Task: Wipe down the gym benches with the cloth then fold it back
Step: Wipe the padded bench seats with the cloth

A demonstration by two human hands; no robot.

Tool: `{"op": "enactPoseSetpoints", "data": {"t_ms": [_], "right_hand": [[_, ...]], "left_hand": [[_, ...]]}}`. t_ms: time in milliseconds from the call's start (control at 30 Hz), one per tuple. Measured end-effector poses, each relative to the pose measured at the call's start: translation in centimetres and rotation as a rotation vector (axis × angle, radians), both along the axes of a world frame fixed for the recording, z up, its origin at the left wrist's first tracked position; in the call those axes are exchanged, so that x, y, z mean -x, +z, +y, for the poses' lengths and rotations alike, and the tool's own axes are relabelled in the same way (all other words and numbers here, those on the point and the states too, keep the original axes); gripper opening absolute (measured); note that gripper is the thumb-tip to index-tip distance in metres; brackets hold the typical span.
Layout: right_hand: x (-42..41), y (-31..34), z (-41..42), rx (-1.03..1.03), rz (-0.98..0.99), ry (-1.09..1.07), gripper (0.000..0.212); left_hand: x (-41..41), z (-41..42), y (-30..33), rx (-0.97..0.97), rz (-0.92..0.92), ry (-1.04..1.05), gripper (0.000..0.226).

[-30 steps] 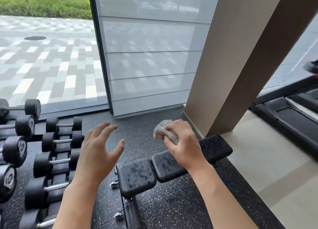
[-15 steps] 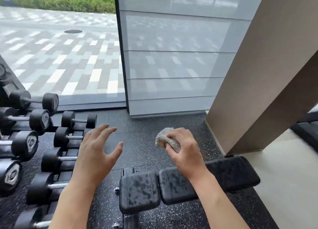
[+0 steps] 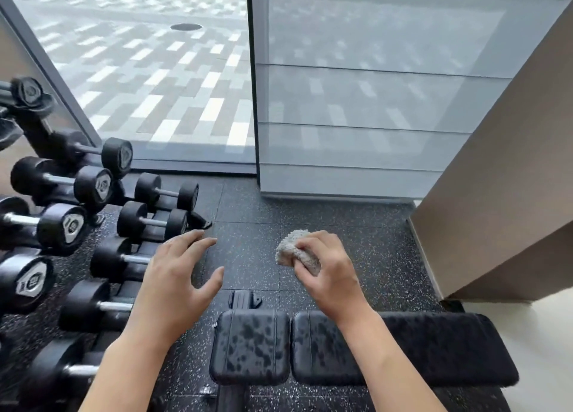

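Observation:
A black padded gym bench (image 3: 434, 349) lies across the lower middle of the view, its seat pad (image 3: 251, 346) at the left and long back pad to the right, both speckled with wet marks. My right hand (image 3: 328, 272) grips a bunched grey-white cloth (image 3: 294, 250) in the air above and beyond the bench. My left hand (image 3: 176, 278) hovers with its fingers spread and holds nothing, left of the seat pad.
A rack of black dumbbells (image 3: 77, 222) fills the left side. A beige pillar (image 3: 502, 194) stands at the right, close to the bench end. Glass panels (image 3: 356, 101) rise ahead beyond the dark speckled rubber floor (image 3: 248, 225).
The view has swung left and down, so the bench sits lower and squarer in frame. Both hands keep their pose, the right one still gripping the cloth.

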State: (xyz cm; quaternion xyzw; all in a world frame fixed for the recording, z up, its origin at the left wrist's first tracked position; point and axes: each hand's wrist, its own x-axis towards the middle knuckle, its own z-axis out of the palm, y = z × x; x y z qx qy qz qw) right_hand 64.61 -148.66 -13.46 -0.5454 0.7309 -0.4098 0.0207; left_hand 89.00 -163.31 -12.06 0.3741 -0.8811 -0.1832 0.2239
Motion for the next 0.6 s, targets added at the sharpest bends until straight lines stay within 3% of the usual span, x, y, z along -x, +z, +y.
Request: {"op": "enactPoseSetpoints", "data": {"t_ms": [333, 600], "right_hand": [[-2.1, -9.2, -3.7, 0.001, -0.011, 0.034, 0.025], [-5.1, -21.2, -4.6, -0.063, -0.044, 0.048, 0.023]], "left_hand": [[-1.8, -2.1, -9.7, -0.048, -0.016, 0.013, 0.061], [-3.8, -2.2, -22.3, -0.138, -0.032, 0.015, 0.062]]}}
